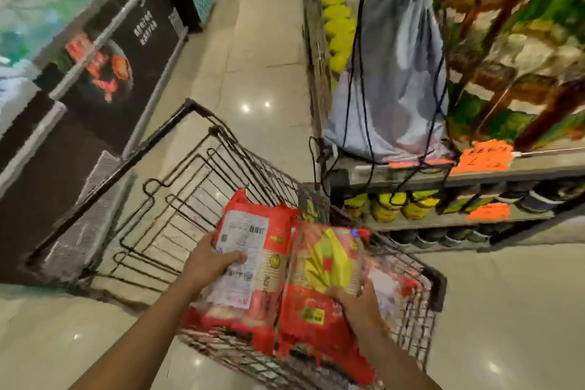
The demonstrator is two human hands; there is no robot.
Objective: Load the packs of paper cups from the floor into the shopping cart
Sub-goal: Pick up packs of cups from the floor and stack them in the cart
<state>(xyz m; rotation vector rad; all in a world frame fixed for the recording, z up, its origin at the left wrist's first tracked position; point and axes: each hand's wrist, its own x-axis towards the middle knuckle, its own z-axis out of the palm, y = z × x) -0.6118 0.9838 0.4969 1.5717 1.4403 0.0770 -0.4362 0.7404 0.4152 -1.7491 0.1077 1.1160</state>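
Two red packs of paper cups are held over the near end of the black wire shopping cart (177, 168). My left hand (210, 258) grips the left pack (253, 250), which shows a white label with a barcode. In my right hand (357, 301) is the right pack (323, 266), which has a yellow print on its front. Both packs lie lengthwise, side by side and touching, partly inside the cart basket. A further pale red pack (389, 288) seems to lie in the cart by the right hand. The far half of the basket holds nothing.
A dark chest freezer (104, 73) runs along the left, close to the cart. On the right stands a shelf unit (443, 174) with jars, orange price tags and a grey drawstring bag (395, 73). The tiled aisle (253, 41) stretches ahead.
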